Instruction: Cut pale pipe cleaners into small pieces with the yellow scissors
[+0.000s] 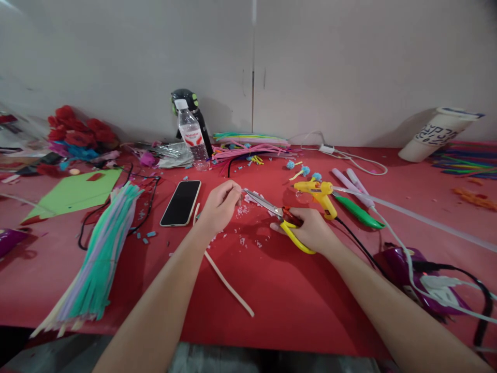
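Note:
My right hand [306, 228] holds scissors [267, 203] with yellow and red handles, their blades pointing left toward my left hand. The fingers of my left hand [221, 204] are pinched together near the blade tips; whatever they hold is too small to make out. Small pale cut bits [243, 241] lie scattered on the red table [287, 305] below the blades. A cream pipe cleaner [227, 285] runs under my left forearm toward the table's front. To the left of my left hand lies a black-screened phone [181, 203].
Pipe cleaner bundle [103, 254] and green sheet [77, 191] lie left. A water bottle [191, 135] stands behind. Yellow glue gun [320, 196], green-handled tool [359, 211], purple device [430, 285] and cables are right; a tilted cup [437, 135] is at far right.

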Demonstrator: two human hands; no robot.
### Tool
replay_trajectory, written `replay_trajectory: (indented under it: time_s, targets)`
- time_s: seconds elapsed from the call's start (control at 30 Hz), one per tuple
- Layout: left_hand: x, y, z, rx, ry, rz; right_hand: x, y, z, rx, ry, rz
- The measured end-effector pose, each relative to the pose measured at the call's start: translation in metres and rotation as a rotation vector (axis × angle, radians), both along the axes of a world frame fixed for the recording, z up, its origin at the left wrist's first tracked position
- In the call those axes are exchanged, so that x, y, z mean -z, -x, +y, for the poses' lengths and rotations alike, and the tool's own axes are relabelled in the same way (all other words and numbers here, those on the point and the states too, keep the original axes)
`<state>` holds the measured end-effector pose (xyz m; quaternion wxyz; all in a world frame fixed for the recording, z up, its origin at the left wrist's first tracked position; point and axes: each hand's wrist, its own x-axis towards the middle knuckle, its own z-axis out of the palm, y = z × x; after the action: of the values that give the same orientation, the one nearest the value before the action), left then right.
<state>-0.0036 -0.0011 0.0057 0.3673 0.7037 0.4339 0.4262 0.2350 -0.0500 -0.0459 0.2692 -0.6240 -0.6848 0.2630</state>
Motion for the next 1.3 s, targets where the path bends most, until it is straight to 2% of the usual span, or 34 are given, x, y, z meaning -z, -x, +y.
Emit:
replay_trajectory:
  time_s: [0.43,0.93,1.3]
  targets:
    - [0.0029,0.0022,0.0018,0.026,-0.010,-0.020,0.0007,0.0004,0.0026,0.021,-0.025,0.007]
    - [0.0021,0.0023,0.0026,0.052,0.023,-0.070,-0.0026,0.0009,0.0007,0.008,0.026,-0.015]
    - [0.0030,0.0042,0.0020,0.049,-0.025,-0.032,0.0007,-0.0014,0.0006,0.007,0.018,-0.026]
